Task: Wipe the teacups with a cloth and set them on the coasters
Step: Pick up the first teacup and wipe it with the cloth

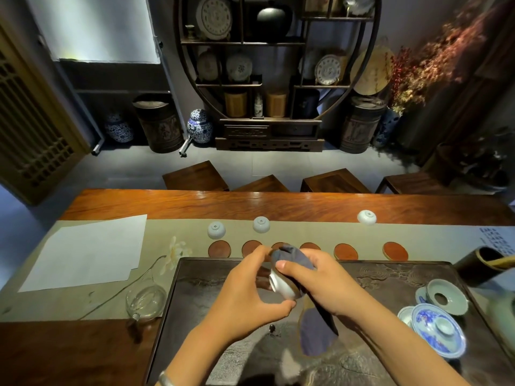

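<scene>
- I see my left hand curled round a white teacup, thumb under it near the foot and fingers over the far side; the cup lies tilted on its side, its mouth turned to the left.
- My right hand grips a dark blue cloth bunched against the cup's upper side, thumb pressing the cloth onto the cup. The loose end of the cloth hangs down below the hands, over the tray.
- Both hands and the cup are held above the far part of the dark carved tea tray, not touching it as far as I can tell.
- Just beyond the hands a row of round reddish coasters lies on the pale runner along the tray's far edge; two of the middle ones are partly hidden by the hands and the cloth. No cup stands on any coaster that I can see.
- Farther back on the runner three white teacups sit upside down: one at the left, one just right of it, one well off to the right.
- On the tray's right side stands a blue-and-white lidded bowl with a pale green strainer dish behind it.
- A glass pitcher stands on the counter left of the tray, near a white sheet of paper.
</scene>
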